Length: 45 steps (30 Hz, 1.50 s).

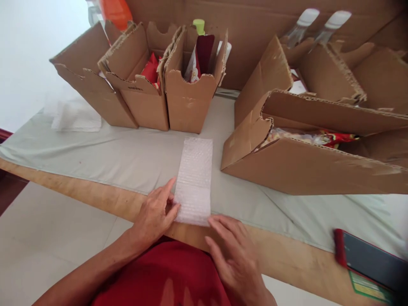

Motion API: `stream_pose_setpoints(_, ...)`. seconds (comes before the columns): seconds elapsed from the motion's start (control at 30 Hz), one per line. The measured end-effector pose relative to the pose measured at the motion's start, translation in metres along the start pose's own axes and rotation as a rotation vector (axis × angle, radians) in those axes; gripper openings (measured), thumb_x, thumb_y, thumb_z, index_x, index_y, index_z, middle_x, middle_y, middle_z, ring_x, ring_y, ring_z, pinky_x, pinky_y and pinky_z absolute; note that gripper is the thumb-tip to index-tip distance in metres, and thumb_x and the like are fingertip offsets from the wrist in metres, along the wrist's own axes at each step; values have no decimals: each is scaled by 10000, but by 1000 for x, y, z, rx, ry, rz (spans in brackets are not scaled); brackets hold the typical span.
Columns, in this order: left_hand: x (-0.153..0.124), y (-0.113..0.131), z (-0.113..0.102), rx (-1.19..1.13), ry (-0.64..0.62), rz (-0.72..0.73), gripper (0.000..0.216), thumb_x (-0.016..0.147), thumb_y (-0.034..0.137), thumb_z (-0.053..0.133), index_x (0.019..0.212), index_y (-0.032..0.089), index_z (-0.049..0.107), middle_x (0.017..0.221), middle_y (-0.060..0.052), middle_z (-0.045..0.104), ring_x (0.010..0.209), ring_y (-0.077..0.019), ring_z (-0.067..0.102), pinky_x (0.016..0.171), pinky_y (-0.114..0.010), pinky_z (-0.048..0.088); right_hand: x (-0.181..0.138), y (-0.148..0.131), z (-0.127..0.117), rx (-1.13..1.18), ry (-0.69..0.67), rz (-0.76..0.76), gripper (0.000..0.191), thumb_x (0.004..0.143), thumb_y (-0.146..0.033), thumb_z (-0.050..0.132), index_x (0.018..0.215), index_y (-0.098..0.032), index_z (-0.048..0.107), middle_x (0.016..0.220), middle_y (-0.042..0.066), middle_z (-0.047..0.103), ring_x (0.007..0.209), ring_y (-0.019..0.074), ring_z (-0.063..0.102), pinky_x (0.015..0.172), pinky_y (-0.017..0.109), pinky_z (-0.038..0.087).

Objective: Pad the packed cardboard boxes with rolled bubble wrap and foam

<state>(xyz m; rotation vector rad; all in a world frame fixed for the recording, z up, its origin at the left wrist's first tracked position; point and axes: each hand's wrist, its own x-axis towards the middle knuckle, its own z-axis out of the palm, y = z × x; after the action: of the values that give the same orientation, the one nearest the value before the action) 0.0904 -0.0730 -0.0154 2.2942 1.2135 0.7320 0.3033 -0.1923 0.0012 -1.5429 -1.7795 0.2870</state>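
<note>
A flat, translucent bubble wrap bag (pixel 194 180) lies lengthwise on the cloth, its near end reaching the table's front edge. At its lower left side is my left hand (pixel 156 208), thumb and index finger apart, with fingertips touching the edge. My right hand (pixel 234 246) is by the near right corner, its fingertips at that corner and its thumb spread away. Neither hand grips anything. Whether something is inside the bag, I cannot tell.
Cardboard boxes (pixel 188 106) holding packets stand behind; a long cardboard box (pixel 312 165) stands at right. Clear bottles with white caps (pixel 339 19) rise behind it. White sheets (pixel 76 114) lie at left. A phone (pixel 372 259) rests at the front right edge.
</note>
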Motion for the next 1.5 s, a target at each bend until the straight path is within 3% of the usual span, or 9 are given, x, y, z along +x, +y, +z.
stream_pose_setpoints(0.17,-2,0,-2,71,22,23,613,942,192,601,1516,221,386,864,-23,684,776,-213,656,774,-381,571,17,3,21,-243,-114,-154,283,961,-97,543,1195,-187,674,1345,142,669,1270,307,603,944,481,531)
stream_pose_setpoints(0.33,-11,3,-16,7,46,183,592,938,291,669,1478,218,439,1279,-171,623,1188,-315,607,1005,-491,520,20,3,23,-166,-79,-188,269,952,-39,543,1126,-184,688,1181,100,750,1140,244,677,927,428,519)
stream_pose_setpoints(0.47,-18,6,-17,-101,-45,312,394,951,129,603,1336,197,554,1043,-101,719,1023,-258,646,933,-446,525,28,-1,20,10,-92,-92,231,987,-73,521,1122,-195,664,980,50,763,884,182,699,803,350,538)
stream_pose_setpoints(0.63,-11,8,-3,-65,-15,162,308,968,105,576,1269,167,591,826,-37,672,768,-196,605,730,-358,521,31,4,21,0,6,-9,229,998,-130,550,1198,-207,630,1056,73,739,921,195,698,807,343,544)
stream_pose_setpoints(0.87,1,6,1,35,84,176,326,960,176,616,1285,196,615,1160,-137,647,1064,-263,638,911,-428,561,26,7,16,-203,-92,-132,260,953,-105,602,1176,-214,680,1196,97,729,1192,269,636,976,448,474)
stream_pose_setpoints(1.03,-8,3,-11,-81,-42,331,343,931,121,644,1267,182,611,1098,-113,709,1124,-279,619,1029,-487,488,34,5,13,-10,-95,-85,258,978,-82,551,1170,-220,657,1024,36,767,1012,212,673,910,401,495)
stream_pose_setpoints(1.23,8,4,-3,-52,-46,161,364,980,148,573,1343,173,560,960,-83,705,887,-232,638,832,-413,537,29,8,10,-139,-49,-55,281,983,-173,572,1259,-197,618,1175,115,712,1115,271,632,920,436,483)
stream_pose_setpoints(1.4,9,6,-3,-19,-5,230,414,952,185,630,1358,190,552,1252,-159,631,1163,-299,595,983,-480,524,35,12,15,-219,-98,-109,249,971,-115,564,1190,-199,646,1188,100,725,1134,268,629,965,456,462)
stream_pose_setpoints(1.5,-1,6,-10,-83,-80,326,426,931,130,637,1344,192,556,1212,-141,666,1188,-298,584,1047,-509,484,40,13,13,-59,-98,-83,221,984,-107,552,1163,-197,646,1056,64,753,1023,226,658,929,414,479)
